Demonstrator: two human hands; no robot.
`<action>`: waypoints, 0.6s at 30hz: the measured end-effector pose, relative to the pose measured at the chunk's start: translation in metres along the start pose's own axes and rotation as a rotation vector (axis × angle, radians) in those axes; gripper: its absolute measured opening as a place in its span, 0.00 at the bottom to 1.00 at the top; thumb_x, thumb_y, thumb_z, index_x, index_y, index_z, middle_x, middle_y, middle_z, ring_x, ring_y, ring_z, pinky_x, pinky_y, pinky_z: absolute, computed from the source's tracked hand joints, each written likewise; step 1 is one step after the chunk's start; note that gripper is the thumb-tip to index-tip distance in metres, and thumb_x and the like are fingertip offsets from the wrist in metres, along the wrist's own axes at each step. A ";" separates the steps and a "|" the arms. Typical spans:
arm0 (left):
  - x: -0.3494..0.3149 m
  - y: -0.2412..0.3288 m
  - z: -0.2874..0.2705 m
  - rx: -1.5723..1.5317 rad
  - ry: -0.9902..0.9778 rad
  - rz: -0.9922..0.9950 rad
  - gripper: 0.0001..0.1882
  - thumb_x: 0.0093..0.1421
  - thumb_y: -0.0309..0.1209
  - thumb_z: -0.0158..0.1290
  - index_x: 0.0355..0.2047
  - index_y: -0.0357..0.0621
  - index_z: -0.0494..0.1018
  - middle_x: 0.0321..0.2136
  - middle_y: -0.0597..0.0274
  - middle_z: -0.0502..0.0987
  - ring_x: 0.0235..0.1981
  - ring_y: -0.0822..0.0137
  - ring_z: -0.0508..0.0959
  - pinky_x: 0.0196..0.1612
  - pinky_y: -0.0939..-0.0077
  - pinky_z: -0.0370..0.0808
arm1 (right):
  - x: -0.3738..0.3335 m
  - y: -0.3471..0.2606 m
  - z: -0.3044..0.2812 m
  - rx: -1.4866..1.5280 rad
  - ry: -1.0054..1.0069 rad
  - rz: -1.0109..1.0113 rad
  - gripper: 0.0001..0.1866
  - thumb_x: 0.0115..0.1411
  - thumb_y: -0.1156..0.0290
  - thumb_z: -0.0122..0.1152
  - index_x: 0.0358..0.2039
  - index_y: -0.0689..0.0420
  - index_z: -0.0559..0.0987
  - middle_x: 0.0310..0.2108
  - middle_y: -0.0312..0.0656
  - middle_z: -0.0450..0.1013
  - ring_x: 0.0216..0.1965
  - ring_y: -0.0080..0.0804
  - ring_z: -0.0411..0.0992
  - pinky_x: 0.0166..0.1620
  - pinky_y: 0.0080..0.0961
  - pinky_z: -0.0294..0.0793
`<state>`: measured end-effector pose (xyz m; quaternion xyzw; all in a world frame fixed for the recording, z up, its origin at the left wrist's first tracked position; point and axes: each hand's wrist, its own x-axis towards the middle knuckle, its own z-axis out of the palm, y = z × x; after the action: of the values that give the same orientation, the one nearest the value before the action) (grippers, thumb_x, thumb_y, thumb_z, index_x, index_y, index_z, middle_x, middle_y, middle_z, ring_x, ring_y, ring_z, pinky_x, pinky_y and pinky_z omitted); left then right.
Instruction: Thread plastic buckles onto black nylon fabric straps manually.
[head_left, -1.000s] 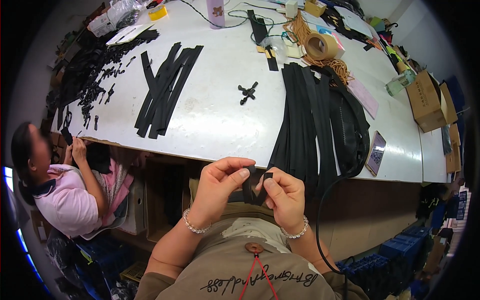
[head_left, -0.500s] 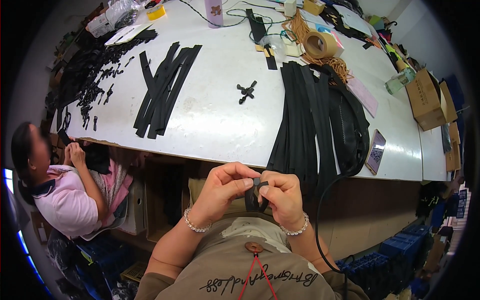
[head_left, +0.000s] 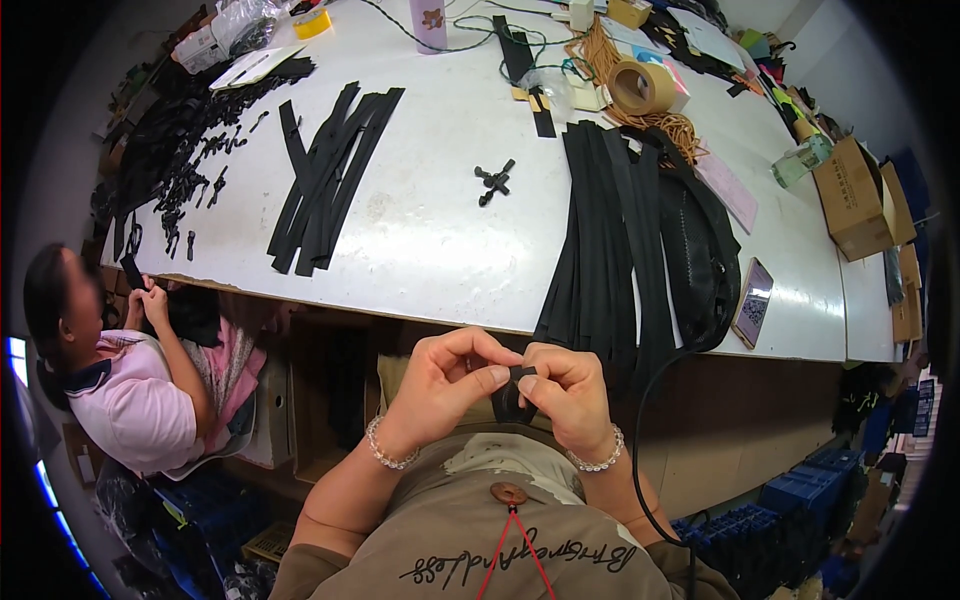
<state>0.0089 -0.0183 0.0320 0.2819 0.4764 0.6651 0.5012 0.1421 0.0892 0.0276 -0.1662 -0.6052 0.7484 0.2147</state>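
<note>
In front of my waist, just off the table's near edge, both hands meet at a black zipper strip [head_left: 508,402]. My left hand [head_left: 448,385] is closed, thumb and forefinger pinched at the strip's upper end. Also closed, my right hand [head_left: 570,392] grips the strip beside it, with the thumb pressed on the black tape. The strip hangs in a bend below my fingers. Whether a small slider sits between the fingertips is hidden. Ahead on the table lies a small cluster of black zipper sliders [head_left: 494,182].
Black strips [head_left: 610,230] hang over the white table's [head_left: 430,240] front edge, beside a black bag [head_left: 697,260] and a phone [head_left: 752,303]. More strips [head_left: 325,185] lie left. Tape [head_left: 640,88] stands behind. A black cable passes my right arm. Another person [head_left: 130,390] sits at left.
My fingertips have drawn closer together over the strip's end, and the hanging tape has turned slightly. The other person's hands have shifted a little with a black piece.
</note>
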 end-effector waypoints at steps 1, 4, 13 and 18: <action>0.000 0.001 -0.001 0.011 -0.010 0.000 0.07 0.54 0.18 0.51 0.34 0.34 0.74 0.29 0.64 0.75 0.31 0.79 0.73 0.36 0.86 0.71 | 0.000 0.000 0.000 -0.005 -0.007 -0.001 0.12 0.51 0.83 0.52 0.13 0.63 0.64 0.17 0.35 0.64 0.20 0.17 0.61 0.23 0.16 0.58; 0.000 0.001 -0.003 0.031 -0.022 -0.007 0.07 0.54 0.18 0.51 0.34 0.34 0.74 0.29 0.64 0.76 0.31 0.79 0.73 0.36 0.86 0.71 | -0.001 0.003 -0.001 -0.011 -0.021 -0.007 0.11 0.52 0.82 0.52 0.15 0.63 0.66 0.19 0.35 0.64 0.21 0.17 0.61 0.24 0.16 0.59; -0.007 -0.001 -0.006 0.114 -0.025 0.067 0.07 0.53 0.18 0.53 0.34 0.35 0.75 0.30 0.63 0.75 0.30 0.78 0.72 0.33 0.86 0.69 | -0.011 -0.007 0.001 -0.033 -0.004 0.051 0.05 0.56 0.78 0.54 0.23 0.64 0.72 0.24 0.34 0.66 0.22 0.15 0.60 0.24 0.13 0.58; -0.008 -0.003 -0.007 0.200 -0.055 0.185 0.08 0.53 0.17 0.53 0.35 0.37 0.75 0.30 0.64 0.75 0.30 0.79 0.72 0.31 0.87 0.69 | -0.015 -0.005 0.000 -0.165 0.007 -0.017 0.03 0.55 0.80 0.54 0.24 0.65 0.73 0.22 0.33 0.66 0.21 0.14 0.60 0.22 0.12 0.57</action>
<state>0.0071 -0.0276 0.0275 0.3911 0.4984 0.6499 0.4199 0.1561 0.0822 0.0319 -0.1811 -0.6654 0.6935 0.2087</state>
